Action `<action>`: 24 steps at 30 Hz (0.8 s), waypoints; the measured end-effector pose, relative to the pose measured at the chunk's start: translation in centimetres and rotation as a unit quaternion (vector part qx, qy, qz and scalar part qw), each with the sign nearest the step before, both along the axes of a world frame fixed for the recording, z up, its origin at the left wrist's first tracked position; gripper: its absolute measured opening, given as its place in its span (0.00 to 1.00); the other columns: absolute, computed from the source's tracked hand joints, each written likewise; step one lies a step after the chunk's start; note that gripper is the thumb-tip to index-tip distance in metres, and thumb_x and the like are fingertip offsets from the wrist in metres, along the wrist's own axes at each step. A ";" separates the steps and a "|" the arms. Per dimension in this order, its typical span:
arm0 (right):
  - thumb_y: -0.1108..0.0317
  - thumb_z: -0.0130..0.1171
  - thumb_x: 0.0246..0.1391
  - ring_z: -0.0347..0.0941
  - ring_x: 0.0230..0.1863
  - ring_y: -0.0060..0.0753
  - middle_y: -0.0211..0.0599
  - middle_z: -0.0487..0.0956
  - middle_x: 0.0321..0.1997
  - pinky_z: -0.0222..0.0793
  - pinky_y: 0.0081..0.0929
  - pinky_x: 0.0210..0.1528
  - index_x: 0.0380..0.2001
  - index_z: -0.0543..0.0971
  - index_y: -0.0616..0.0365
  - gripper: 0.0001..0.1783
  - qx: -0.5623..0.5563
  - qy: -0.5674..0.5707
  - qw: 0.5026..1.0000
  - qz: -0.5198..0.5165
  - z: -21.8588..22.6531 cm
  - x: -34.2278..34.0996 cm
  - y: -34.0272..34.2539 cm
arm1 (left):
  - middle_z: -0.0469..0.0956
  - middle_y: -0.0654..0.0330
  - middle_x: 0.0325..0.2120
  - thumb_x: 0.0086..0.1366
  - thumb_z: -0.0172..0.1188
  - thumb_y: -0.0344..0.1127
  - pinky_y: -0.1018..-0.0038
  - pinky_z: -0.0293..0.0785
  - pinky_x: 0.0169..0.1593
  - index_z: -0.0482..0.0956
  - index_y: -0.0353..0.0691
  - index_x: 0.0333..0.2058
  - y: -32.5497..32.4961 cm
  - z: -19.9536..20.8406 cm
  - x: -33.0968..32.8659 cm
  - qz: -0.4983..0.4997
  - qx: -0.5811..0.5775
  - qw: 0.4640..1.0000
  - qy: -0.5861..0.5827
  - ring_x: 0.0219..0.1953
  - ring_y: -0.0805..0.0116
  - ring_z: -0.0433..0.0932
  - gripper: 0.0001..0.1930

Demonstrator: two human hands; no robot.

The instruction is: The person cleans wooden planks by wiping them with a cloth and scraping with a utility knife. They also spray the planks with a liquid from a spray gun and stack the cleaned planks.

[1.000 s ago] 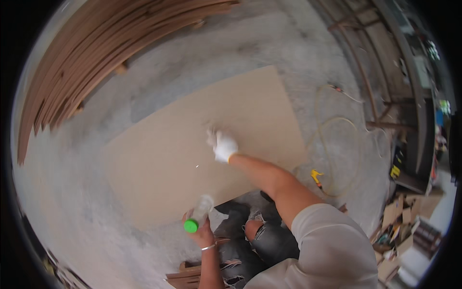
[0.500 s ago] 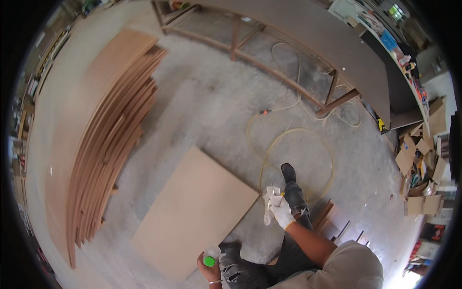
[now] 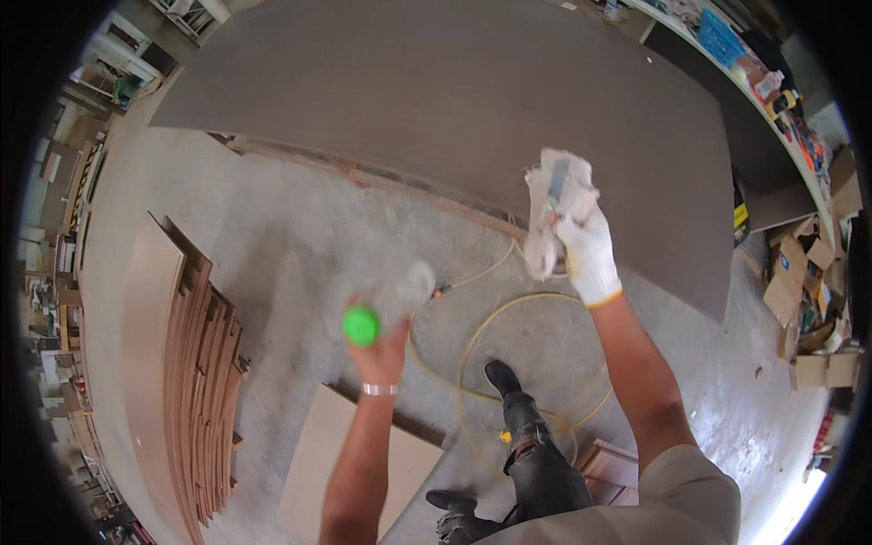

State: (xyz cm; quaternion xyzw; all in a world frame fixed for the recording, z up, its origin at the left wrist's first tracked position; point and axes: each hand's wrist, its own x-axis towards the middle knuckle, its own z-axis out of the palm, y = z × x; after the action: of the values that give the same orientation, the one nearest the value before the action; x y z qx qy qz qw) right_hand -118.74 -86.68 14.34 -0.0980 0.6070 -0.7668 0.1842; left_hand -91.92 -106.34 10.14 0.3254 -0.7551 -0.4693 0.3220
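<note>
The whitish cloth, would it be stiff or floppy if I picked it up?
Probably floppy: the cloth is crumpled, with a loose end trailing beside the gloved right hand. It's likely light, since one hand holds it. It probably wouldn't roll, being bunched unevenly rather than round.

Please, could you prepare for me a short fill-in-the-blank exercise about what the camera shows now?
1. The left hand holds a clear bottle with a ____ cap.
2. The right hand wears a mostly ____ glove and grips a pale cloth.
3. The hose looped on the floor is ____ in colour.
4. The stack of brown boards lies toward the ____ side of the picture.

Missing words: green; white; yellow; left.
</note>
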 end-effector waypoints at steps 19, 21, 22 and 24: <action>0.69 0.61 0.51 0.77 0.60 0.46 0.54 0.75 0.63 0.75 0.39 0.57 0.69 0.66 0.59 0.39 0.429 0.206 0.873 -0.105 -0.7 -8.1 -5.8 | 0.78 0.48 0.50 0.57 0.72 0.35 0.60 0.74 0.56 0.69 0.36 0.61 -10.2 -4.2 -21.5 0.006 -0.059 0.998 -0.002 0.53 0.54 0.76 0.35; 0.82 0.57 0.49 0.79 0.55 0.39 0.50 0.76 0.62 0.77 0.35 0.54 0.69 0.66 0.58 0.40 0.320 0.259 0.908 -0.081 -1.8 -2.9 -4.0 | 0.77 0.56 0.53 0.58 0.73 0.34 0.66 0.75 0.51 0.72 0.38 0.59 -6.2 -8.3 -14.2 0.045 0.039 0.998 -0.035 0.52 0.64 0.75 0.31; 0.88 0.54 0.47 0.80 0.53 0.37 0.48 0.77 0.60 0.78 0.33 0.53 0.68 0.68 0.57 0.41 0.271 0.276 0.921 -0.048 -3.2 0.1 -2.8 | 0.78 0.55 0.52 0.58 0.72 0.35 0.65 0.76 0.50 0.72 0.38 0.59 -3.6 -10.4 -10.2 0.049 0.078 0.993 -0.074 0.52 0.62 0.77 0.31; 0.87 0.55 0.47 0.81 0.45 0.34 0.44 0.81 0.53 0.78 0.30 0.50 0.65 0.72 0.57 0.37 0.297 0.294 0.902 0.109 -8.1 6.8 0.3 | 0.80 0.52 0.49 0.58 0.71 0.36 0.62 0.77 0.48 0.73 0.39 0.58 2.9 -15.2 0.5 0.061 0.131 0.975 -0.168 0.50 0.58 0.79 0.30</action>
State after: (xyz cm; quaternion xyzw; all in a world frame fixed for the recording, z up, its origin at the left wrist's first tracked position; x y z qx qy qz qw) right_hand -111.91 -86.34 6.26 -0.3251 0.8186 -0.4628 0.1000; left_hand -91.41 -103.45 -5.07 0.4848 -0.7089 -0.4822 0.1730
